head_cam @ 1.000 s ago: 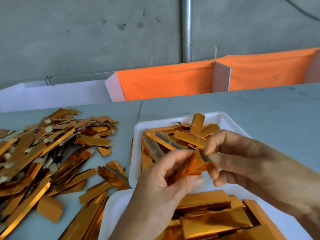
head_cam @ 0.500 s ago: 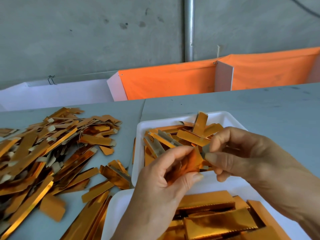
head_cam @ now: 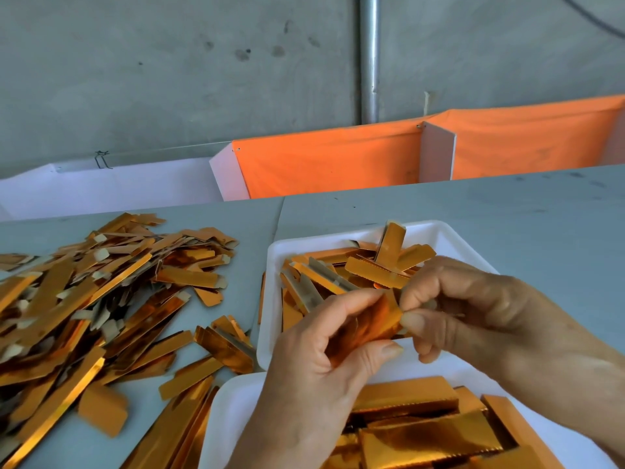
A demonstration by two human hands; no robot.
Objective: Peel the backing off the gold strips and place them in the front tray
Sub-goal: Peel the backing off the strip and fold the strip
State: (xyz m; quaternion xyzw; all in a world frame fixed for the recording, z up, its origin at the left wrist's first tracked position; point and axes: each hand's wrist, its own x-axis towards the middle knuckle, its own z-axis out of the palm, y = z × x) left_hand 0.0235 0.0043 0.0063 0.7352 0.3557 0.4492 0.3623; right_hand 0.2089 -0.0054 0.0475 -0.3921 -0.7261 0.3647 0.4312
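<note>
Hands, two: left hand (head_cam: 314, 363) pinches one gold strip (head_cam: 367, 324) between thumb and curled fingers; right hand (head_cam: 473, 316) pinches that strip's upper end, above the gap between the trays. Trays, two, white: far tray (head_cam: 449, 236) holding a jumble of gold strips, too overlapped to count; near tray (head_cam: 233, 411) holding wider gold pieces. Loose pile of strips (head_cam: 101, 299), one, uncounted, on the grey table (head_cam: 524, 225), left.

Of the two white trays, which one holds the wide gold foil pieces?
The near white tray, at the bottom edge below both hands; the far white tray holds narrower strips.
</note>
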